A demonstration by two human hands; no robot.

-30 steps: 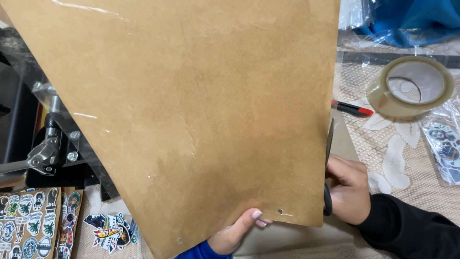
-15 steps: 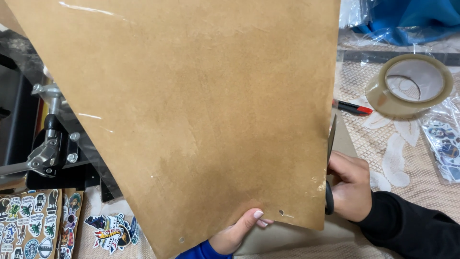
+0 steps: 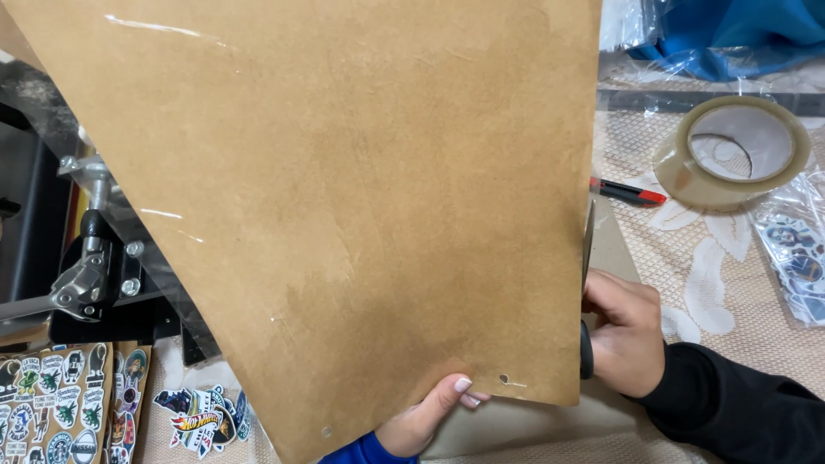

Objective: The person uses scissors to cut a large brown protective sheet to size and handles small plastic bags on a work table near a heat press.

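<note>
A large brown cardboard sheet (image 3: 344, 198) is held up and fills most of the view. My left hand (image 3: 425, 417) grips its lower edge, thumb on the front. My right hand (image 3: 623, 331) sits just past the sheet's right edge and is closed on the dark handles of a pair of scissors (image 3: 587, 283), whose blade points up along that edge. Most of the scissors are hidden behind the cardboard.
A roll of clear packing tape (image 3: 730, 150) lies at the right on a lace tablecloth, with a red and black pen (image 3: 627, 193) beside it. Sticker sheets (image 3: 60, 404) lie at lower left, bagged stickers (image 3: 795, 258) at right. A black metal press (image 3: 82, 275) stands left.
The cardboard has shifted slightly; the scissors and my right hand have edged a little up along its right edge. Otherwise almost nothing moved.
</note>
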